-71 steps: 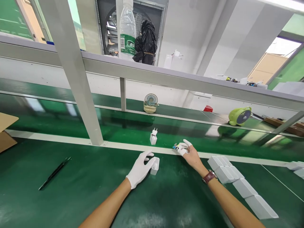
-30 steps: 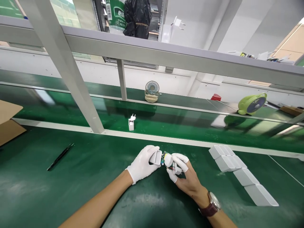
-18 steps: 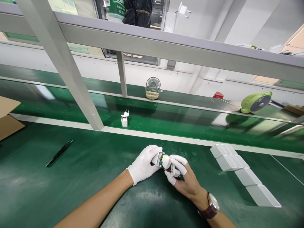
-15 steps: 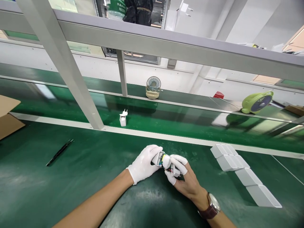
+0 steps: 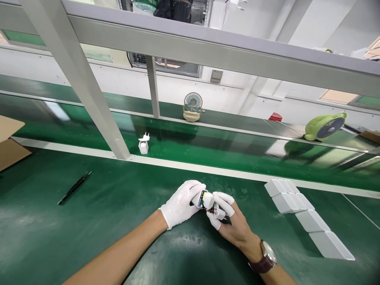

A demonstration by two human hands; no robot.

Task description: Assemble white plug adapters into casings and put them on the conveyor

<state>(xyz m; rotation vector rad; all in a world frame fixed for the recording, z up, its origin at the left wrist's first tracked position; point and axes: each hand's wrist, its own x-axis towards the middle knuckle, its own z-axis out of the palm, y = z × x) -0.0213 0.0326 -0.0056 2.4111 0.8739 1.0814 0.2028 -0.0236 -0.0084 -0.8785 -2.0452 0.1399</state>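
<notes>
My left hand (image 5: 180,203), in a white glove, grips a small white charger shell (image 5: 197,197) over the green table. My right hand (image 5: 228,219), with white finger cots and a wristwatch, holds a small circuit board with a white plug part (image 5: 211,202), its end pushed into the shell's open mouth. Both hands meet at the table's middle. A finished white charger (image 5: 143,145) with two prongs stands on the green conveyor belt (image 5: 208,152) beyond.
A row of white shells (image 5: 303,215) lies at the right. Black tweezers (image 5: 74,187) lie at the left, a cardboard box (image 5: 8,142) at the far left edge. A grey post (image 5: 89,91) rises from the rail. Two small fans (image 5: 192,107) (image 5: 325,126) stand behind the belt.
My right hand brought the circuit board from the belt's edge to the shell in my left hand and pushed it in. The charger on the belt travelled left.
</notes>
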